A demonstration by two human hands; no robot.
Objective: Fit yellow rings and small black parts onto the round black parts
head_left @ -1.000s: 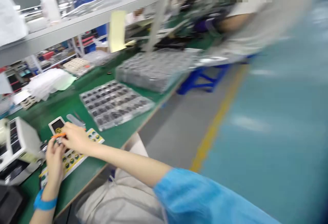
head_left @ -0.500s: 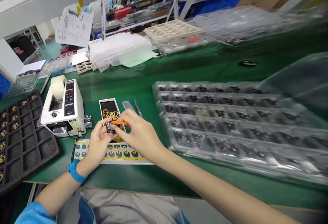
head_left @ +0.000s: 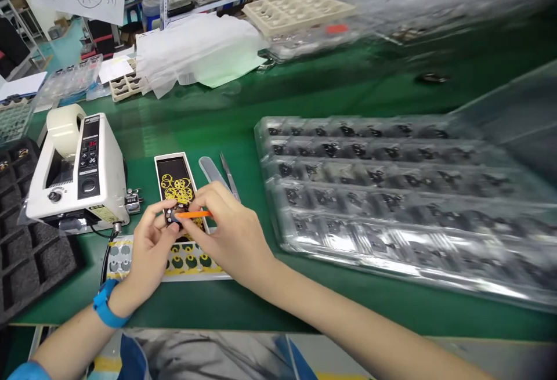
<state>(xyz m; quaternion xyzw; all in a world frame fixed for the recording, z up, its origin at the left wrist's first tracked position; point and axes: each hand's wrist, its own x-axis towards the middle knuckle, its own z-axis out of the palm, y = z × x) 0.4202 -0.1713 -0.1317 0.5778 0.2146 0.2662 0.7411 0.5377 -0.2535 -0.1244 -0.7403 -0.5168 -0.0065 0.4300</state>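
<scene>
My left hand (head_left: pixel 150 246), with a blue band at the wrist, is closed on a small dark round part (head_left: pixel 170 217) with pale spots. In my right hand (head_left: pixel 232 226) an orange stick (head_left: pixel 194 214) is pinched, its tip at the face of that part. Both hands are over the near end of a white-rimmed box (head_left: pixel 190 170), where several thin yellow rings (head_left: pixel 177 188) lie. Partly under my wrists, a sheet of dark round stickers (head_left: pixel 191 260) with yellow edging rests on the green table.
Tweezers (head_left: pixel 230 177) and a translucent flat strip (head_left: pixel 212 170) lie beyond my right hand. A white tape dispenser (head_left: pixel 80 177) and a black foam tray (head_left: pixel 47 264) stand left. A clear compartment tray (head_left: pixel 331 246) of dark parts fills the right. Papers (head_left: pixel 195 43) lie behind.
The view has tilted down and shifted, so the table objects sit higher or further left. Both hands keep hold of the round part and the orange stick, with the stick's angle slightly changed.
</scene>
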